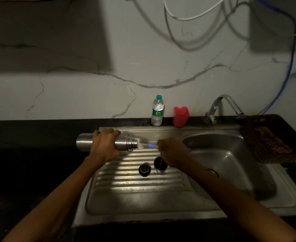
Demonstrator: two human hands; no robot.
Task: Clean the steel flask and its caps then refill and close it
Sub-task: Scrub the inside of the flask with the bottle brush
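Left hand (104, 144) has its grip wrapped over the barrel of the steel flask (84, 142), which lies on its side at the back of the ribbed drainboard (136, 182), open threaded neck toward the sink basin (231, 165). Right hand (171, 154) pinches the handle of a bottle brush (144, 145), its white bristles at the flask mouth. Two caps, a black inner cap (144, 169) and a steel outer cap (159, 165), stand on the drainboard just below the hands.

Assessment: the flask is rigid and, judged wet, slippery; mid-barrel is the sound hold, clear of the threads. Empty, it is probably light. Rolling on the ribs is the risk.
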